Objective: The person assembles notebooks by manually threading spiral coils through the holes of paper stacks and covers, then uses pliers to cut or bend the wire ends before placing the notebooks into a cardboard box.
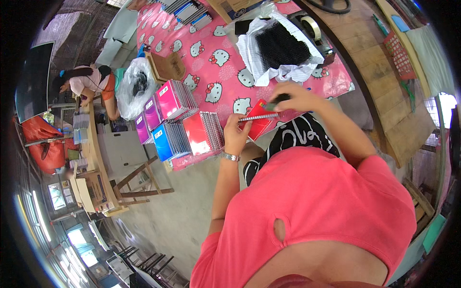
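Our left hand (236, 136) pinches the red spiral notebook (260, 127) by its wire binding (259, 117) at the pink-covered table's (204, 72) edge, and that wire could bend if our right hand (294, 98), its grasp too blurred to tell, slips.

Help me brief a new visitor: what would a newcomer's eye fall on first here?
Probably the loud pink table cover with its white cat-face print, in the upper middle. Next come the stacked spiral notebooks in purple, magenta, blue and red at its near left corner. Then the black heap on white paper to the right, and the red notebook in the left hand by the near edge.
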Demonstrator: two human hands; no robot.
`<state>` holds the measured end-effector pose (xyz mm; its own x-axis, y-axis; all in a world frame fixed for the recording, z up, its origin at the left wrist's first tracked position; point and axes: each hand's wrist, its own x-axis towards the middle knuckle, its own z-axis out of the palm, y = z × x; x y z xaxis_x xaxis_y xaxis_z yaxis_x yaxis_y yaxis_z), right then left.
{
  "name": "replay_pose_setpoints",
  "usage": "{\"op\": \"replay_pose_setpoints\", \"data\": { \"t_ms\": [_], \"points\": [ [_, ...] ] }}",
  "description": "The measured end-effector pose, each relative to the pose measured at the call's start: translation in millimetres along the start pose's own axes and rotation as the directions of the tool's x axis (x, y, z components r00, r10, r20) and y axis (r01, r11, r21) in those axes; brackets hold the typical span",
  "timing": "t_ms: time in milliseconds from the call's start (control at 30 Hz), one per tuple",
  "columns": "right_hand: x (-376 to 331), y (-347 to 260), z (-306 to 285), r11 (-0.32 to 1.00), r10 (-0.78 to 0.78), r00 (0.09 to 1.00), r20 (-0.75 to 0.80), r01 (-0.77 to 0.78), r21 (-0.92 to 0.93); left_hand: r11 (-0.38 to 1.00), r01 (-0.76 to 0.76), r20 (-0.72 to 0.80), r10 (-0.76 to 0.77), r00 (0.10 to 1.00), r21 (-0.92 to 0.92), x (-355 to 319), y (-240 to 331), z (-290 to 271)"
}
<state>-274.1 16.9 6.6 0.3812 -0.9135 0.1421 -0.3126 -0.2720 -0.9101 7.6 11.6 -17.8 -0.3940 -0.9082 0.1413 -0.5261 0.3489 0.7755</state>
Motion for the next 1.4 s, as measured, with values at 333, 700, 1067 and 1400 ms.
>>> {"op": "replay_pose_setpoints", "data": {
  "t_ms": [333, 700, 1067, 1400],
  "points": [
    [-90.3, 30.5, -20.8, 0.480, -0.107, 0.858, -0.503, -0.398, -0.781, 0.774, 0.222, -0.164, -0.386, 0.908, -0.593, -25.7, -12.5, 15.0],
    [-45.0, 6.8, 46.5, 0.884, 0.041, 0.935, -0.353, -0.199, -0.422, 0.831, 0.094, -0.319, -0.311, 0.895, -0.548, -28.0, -22.3, 23.0],
    [5.8, -51.7, 101.5, 0.894, -0.143, 0.983, -0.112, 0.080, -0.440, 0.909, 0.136, -0.261, -0.253, 0.932, -0.395, -40.7, -54.3, 28.5],
    [7.8, -52.8, 100.7, 0.907, 0.370, 0.915, 0.160, -0.393, 0.149, 0.997, 0.072, -0.376, -0.081, 0.923, -0.039, -34.5, -16.8, 23.8]
  ]
}}
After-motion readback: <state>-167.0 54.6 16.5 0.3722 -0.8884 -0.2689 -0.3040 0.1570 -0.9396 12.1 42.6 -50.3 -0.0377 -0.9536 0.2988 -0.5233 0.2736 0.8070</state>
